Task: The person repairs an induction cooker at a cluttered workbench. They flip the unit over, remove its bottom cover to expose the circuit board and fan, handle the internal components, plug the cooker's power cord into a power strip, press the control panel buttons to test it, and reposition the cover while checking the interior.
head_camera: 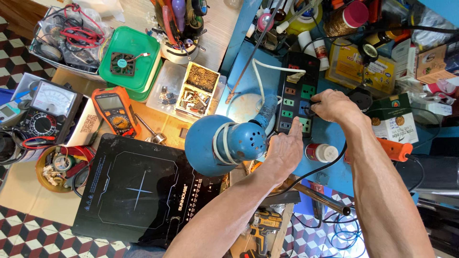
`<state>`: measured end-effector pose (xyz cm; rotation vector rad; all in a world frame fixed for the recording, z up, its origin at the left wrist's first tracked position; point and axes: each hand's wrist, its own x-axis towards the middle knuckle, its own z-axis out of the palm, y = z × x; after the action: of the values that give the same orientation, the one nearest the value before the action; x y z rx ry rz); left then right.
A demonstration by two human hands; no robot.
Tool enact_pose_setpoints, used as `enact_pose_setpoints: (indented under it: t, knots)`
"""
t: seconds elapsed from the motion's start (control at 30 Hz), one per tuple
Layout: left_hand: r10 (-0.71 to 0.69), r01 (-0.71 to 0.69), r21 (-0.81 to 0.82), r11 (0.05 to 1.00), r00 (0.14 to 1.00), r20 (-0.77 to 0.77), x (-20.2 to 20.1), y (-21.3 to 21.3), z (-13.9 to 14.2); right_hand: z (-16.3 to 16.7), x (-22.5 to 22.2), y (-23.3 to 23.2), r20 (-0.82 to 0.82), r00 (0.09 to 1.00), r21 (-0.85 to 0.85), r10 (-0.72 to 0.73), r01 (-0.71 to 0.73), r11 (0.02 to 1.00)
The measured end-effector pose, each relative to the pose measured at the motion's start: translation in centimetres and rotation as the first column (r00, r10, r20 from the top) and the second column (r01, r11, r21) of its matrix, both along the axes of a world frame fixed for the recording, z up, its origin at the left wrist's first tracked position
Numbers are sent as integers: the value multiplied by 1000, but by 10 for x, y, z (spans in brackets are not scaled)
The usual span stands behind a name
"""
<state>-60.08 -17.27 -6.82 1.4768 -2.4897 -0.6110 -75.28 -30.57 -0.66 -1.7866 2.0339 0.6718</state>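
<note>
Black power strip (297, 95) running long-axis away, sockets up | right hand (334, 106) pinching black plug (310, 109) | left hand (285, 149) lying flat, released.

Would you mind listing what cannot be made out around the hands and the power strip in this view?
- Head view: the plug at the power strip is hidden inside the right hand.
- The left hand covers the strip's lower corner.
- The blue lamp hides the bench beneath it.
- Both forearms are cut off by the bottom edge.

Electronics repair workshop: multimeters (114, 111), parts trays (198, 91), cordless drill (262, 230), cluttered bench (158, 122).
</note>
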Motion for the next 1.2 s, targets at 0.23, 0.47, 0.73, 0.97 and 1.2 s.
enact_pose_setpoints:
  t: [0.23, 0.47, 0.73, 0.97, 1.2]
  knots:
    - [14, -13, 36, 999, 1000, -18, -5, -1, -7, 29, -15, -5, -3, 999, 45, 32, -32, 998]
    - [25, -25, 1, 1000, 999, 32, -7, 1, -6, 47, -3, 8, 170, 980, -26, -100, 106, 994]
    - [30, -29, -15, 999, 998, 63, -6, 4, -1, 51, 3, 14, 191, 964, -22, -184, 191, 981]
    - [-41, 38, 55, 998, 998, 57, 1, 1, 7, 53, 9, 16, 143, 966, -31, -215, 221, 975]
    - [-82, 106, -90, 990, 969, 234, 15, 9, 24, 52, 5, 14, 125, 977, -20, -171, 175, 984]
